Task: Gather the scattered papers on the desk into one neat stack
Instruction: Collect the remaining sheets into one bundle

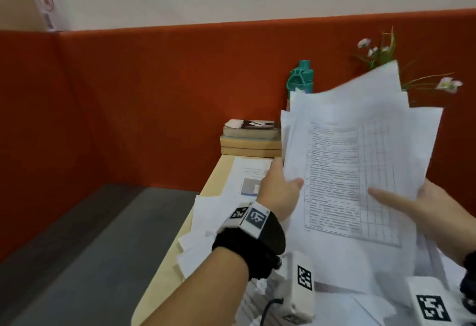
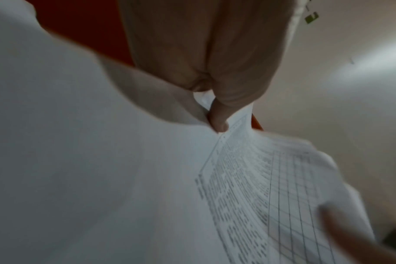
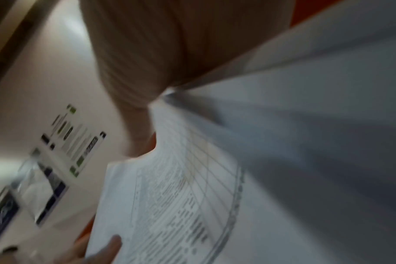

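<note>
A sheaf of papers (image 1: 347,171) is held between both grips: left hand (image 1: 277,189) and right hand (image 1: 432,212) each pinching an edge above the tabletop (image 1: 164,256).

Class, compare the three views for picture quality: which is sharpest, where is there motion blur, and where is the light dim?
Head view: sharpest, evenly lit, though the sheaf of papers held by the left hand and right hand has smeared edges. Left wrist view: dim, greyish, table print soft. Right wrist view: the most motion blur, streaked paper, wall posters unreadable.
</note>
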{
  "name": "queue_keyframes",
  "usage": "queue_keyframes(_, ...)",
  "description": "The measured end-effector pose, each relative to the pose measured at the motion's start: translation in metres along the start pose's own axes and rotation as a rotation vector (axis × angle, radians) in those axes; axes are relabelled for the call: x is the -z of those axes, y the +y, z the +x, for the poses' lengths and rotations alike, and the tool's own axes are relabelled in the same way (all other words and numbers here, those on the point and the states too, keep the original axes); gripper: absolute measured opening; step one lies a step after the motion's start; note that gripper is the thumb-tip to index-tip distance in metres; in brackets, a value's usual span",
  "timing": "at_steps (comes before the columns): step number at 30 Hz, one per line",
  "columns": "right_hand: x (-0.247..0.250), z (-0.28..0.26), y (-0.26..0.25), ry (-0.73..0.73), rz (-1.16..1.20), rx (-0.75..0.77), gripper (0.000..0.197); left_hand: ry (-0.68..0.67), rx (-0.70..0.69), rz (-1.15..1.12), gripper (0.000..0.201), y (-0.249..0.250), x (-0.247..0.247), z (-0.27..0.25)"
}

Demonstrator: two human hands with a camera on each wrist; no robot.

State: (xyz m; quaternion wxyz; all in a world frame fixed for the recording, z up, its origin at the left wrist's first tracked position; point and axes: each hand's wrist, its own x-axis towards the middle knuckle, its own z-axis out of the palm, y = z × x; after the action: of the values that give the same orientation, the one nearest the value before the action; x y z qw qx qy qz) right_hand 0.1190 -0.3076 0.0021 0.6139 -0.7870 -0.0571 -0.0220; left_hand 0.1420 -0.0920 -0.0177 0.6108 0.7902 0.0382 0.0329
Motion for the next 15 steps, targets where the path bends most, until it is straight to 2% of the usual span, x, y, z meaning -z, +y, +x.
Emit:
queue_keyframes(2,0.004,0.003,0.008,0.104,-0.021,-0.042,0.028,-0.023,0.019,0.068,0.040,-0.002,0.009,-0.001)
queue_keyframes(3,0.007,0.004,0.011,0.147,-0.022,-0.069,0.031,-0.049,0.072,0.177,0.051,-0.004,0.017,-0.002)
queue_keyframes(5,0.014,0.005,0.018,0.241,-0.037,-0.118,0.028,-0.097,0.220,0.624,0.084,-0.018,0.038,0.000)
queue_keyframes(7,0.016,0.006,0.022,0.285,-0.035,-0.151,0.023,-0.165,0.318,1.013,0.094,-0.030,0.057,-0.005)
queue_keyframes(8,0.016,0.006,0.023,0.284,-0.033,-0.161,0.023,-0.197,0.344,1.078,0.092,-0.035,0.061,-0.007)
queue_keyframes(12,0.011,0.006,0.022,0.295,-0.013,-0.143,0.033,-0.160,0.355,0.913,0.060,-0.042,0.061,-0.009)
queue_keyframes(15,0.011,0.005,0.020,0.320,0.009,-0.130,0.037,-0.085,0.357,0.814,0.053,-0.038,0.072,-0.001)
